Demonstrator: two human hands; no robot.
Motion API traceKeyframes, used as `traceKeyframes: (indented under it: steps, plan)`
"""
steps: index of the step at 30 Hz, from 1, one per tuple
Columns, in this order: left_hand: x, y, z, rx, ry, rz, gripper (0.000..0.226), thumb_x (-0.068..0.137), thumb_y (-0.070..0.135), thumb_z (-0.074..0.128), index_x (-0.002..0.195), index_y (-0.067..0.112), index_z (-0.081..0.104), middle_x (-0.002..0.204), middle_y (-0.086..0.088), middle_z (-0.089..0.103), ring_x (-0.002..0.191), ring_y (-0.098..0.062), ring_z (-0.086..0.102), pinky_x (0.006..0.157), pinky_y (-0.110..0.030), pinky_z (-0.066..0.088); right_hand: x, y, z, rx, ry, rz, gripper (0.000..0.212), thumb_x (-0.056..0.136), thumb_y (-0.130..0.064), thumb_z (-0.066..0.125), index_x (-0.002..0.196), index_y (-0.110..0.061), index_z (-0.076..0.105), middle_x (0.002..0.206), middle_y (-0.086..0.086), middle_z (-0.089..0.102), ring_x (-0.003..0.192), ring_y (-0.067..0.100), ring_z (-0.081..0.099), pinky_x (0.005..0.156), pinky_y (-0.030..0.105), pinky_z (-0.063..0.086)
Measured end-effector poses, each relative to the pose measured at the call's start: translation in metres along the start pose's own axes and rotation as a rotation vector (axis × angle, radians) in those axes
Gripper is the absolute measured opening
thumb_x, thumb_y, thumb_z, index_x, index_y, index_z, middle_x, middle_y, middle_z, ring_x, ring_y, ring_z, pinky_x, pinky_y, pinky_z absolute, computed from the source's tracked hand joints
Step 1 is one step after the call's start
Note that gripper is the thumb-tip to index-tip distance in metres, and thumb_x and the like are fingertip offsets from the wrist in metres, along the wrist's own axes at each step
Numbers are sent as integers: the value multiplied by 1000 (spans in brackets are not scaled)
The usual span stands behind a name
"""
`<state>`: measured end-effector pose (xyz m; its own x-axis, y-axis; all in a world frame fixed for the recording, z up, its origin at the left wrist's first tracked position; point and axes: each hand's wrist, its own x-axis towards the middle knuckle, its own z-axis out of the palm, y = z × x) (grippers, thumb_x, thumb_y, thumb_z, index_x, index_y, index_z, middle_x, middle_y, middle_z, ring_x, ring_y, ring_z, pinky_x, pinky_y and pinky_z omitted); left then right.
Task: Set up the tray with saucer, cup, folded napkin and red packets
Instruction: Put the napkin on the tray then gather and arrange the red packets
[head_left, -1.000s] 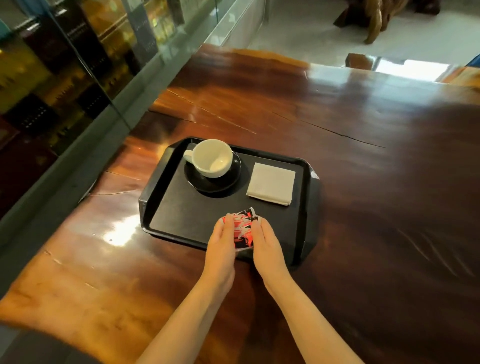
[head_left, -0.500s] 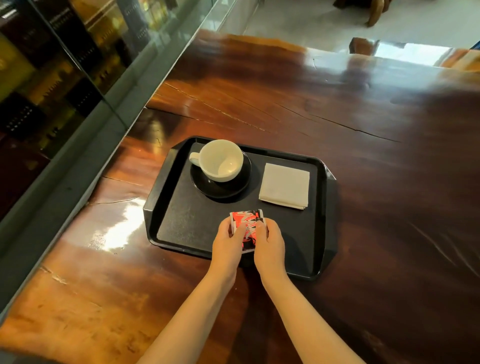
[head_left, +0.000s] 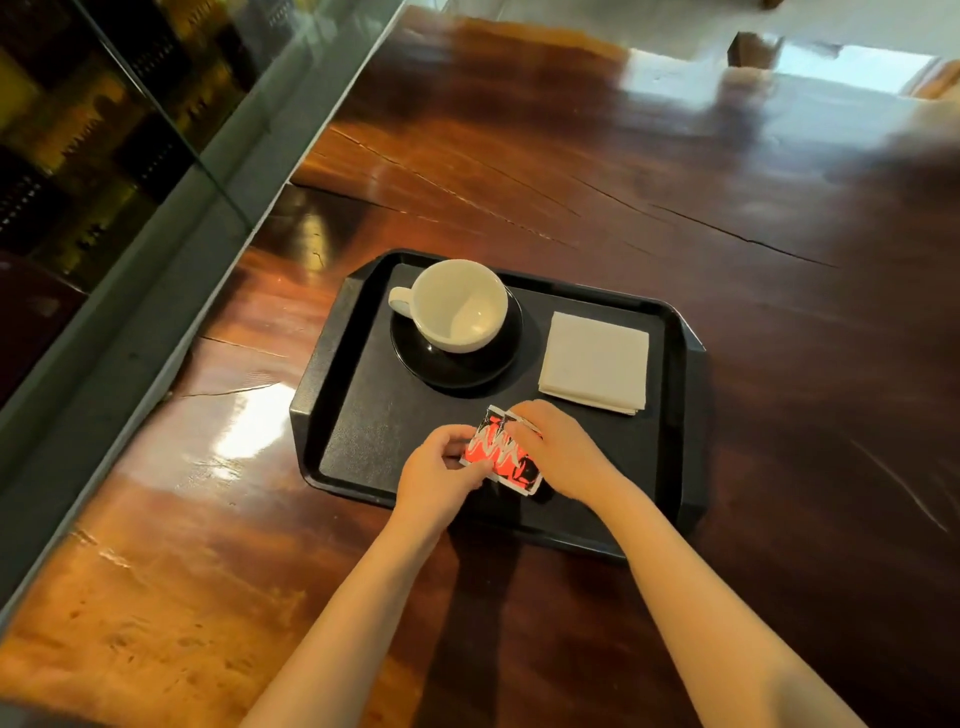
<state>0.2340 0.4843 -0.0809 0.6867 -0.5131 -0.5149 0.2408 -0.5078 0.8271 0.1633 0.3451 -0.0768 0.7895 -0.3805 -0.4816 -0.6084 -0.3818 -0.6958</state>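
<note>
1. Resting on a glossy wooden table (head_left: 571, 171), 1 black tray (head_left: 323, 374) sits just in front of the person, its near rim close to the wrists.
2. 1 black saucer (head_left: 467, 373) lies in the tray's far-left part.
3. 1 white cup (head_left: 457, 306) stands upright on that saucer, empty inside, with its handle pointing left.
4. 1 white napkin (head_left: 595, 364), folded square, lies flat in the far-right part of the tray, beside the saucer but not touching it.
5. The red packets (head_left: 501, 452), printed in red, black and white, are near the middle of the tray's near edge, between the 2 hands. 2 overlapping top edges show, so at least 2 are there; the exact count cannot be told.
6. The left hand (head_left: 441, 478) grips the packets' left side, fingers curled at the edge and thumb on the printed face.
7. The right hand (head_left: 566, 452) holds their right side, fingers bent over the far-right corner.
8. Whether the packets lie on the tray floor or are lifted just above it cannot be told.
9. A dark glass wall (head_left: 104, 130) runs along the table's left side.
</note>
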Motion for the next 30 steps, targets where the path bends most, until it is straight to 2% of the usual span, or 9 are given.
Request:
traceKeyframes:
  steps: [4, 9, 13, 15, 16, 20, 26, 30]
  plan:
    - [2, -7, 2, 21, 9, -49, 27, 79, 3, 70, 84, 26, 56, 83, -1, 63, 73, -17, 66, 64, -28, 57, 2, -4, -1, -94, -19, -53, 32, 97, -25, 42, 127, -17, 50, 125, 5, 55, 109, 15, 53, 84, 21, 40]
    - [2, -13, 3, 36, 23, -64, 27, 78, 4, 70, 98, 18, 58, 81, -1, 63, 72, -17, 66, 66, -30, 57, 6, -9, -1, -160, -54, -67, 31, 97, -24, 44, 126, -17, 52, 123, 5, 57, 109, 16, 54, 86, 24, 41]
    - [4, -12, 4, -18, 139, -53, 35, 76, 4, 70, 106, 16, 57, 89, 1, 62, 74, -16, 64, 75, -34, 55, 1, -4, 12, 92, 165, 105, 27, 95, -25, 46, 118, -16, 57, 116, 4, 61, 97, 13, 58, 73, 21, 44]
    - [4, -13, 7, -44, 185, -54, 38, 76, 4, 71, 110, 15, 58, 93, 1, 61, 77, -12, 63, 74, -29, 52, -4, -3, 24, 249, 287, 228, 25, 94, -25, 48, 115, -16, 58, 113, 5, 63, 89, 10, 59, 66, 19, 45]
    - [3, -13, 9, -40, 198, -53, 39, 76, 5, 71, 112, 15, 58, 95, 1, 61, 79, -9, 62, 71, -23, 50, -5, -3, 30, 267, 325, 266, 26, 94, -25, 48, 117, -16, 57, 114, 5, 63, 91, 10, 60, 68, 19, 47]
    - [-2, -17, 13, 35, 227, -38, 41, 78, 8, 70, 116, 16, 57, 100, -1, 59, 79, -2, 58, 64, -14, 43, -4, -7, 41, 113, 391, 234, 29, 95, -27, 48, 122, -18, 56, 118, 2, 60, 105, 14, 59, 76, 20, 45]
    - [-2, -12, 14, 53, 269, 12, 43, 81, 6, 67, 120, 17, 54, 96, 6, 60, 84, -1, 58, 63, -11, 43, -2, -4, 45, -8, 517, 261, 26, 94, -27, 50, 116, -19, 62, 108, 0, 64, 96, 11, 56, 74, 23, 46]
    - [-4, -13, 19, 131, 265, 9, 46, 80, 7, 67, 122, 16, 53, 104, 2, 59, 87, -6, 57, 63, -9, 39, -6, -1, 53, 33, 638, 328, 23, 92, -25, 54, 111, -17, 64, 105, -1, 54, 90, 7, 45, 69, 19, 39]
